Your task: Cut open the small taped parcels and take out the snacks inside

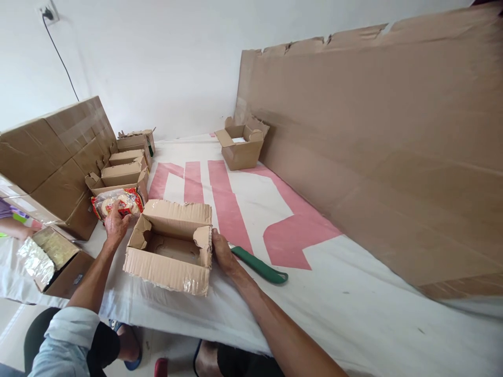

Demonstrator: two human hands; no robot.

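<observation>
Cloth-covered table [377, 303]: cardboard carton [167, 267] open, bottom showing; snack packet [129, 200] outside. Left hand [115, 226] has fingers on packet, right hand [225, 253] touches carton end; grips unclear.

Your food packet [128, 200] is showing red print on clear plastic; your cardboard box [167, 268] is showing plain brown, the handle [259, 265] dark green; pink shapes [288, 240] are patterning the white worktop cover [346, 298].
</observation>
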